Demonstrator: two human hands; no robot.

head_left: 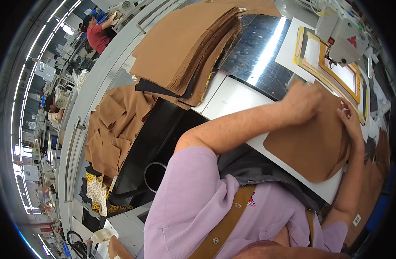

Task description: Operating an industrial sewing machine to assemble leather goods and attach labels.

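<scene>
the brown panel lies on the white bench, likely light, pliable, best taken by opposite edges; the right grip bends beside its edge, the left grip curls over its far end, i cannot tell whether either pinches it; beyond sits a yellow frame.

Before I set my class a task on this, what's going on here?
A person handles a brown piece on a white table: the left hand is curled at its far edge, the right hand at its right edge. A sewing machine stands ahead; to the left lie a stack and a loose heap of brown pieces.
</scene>
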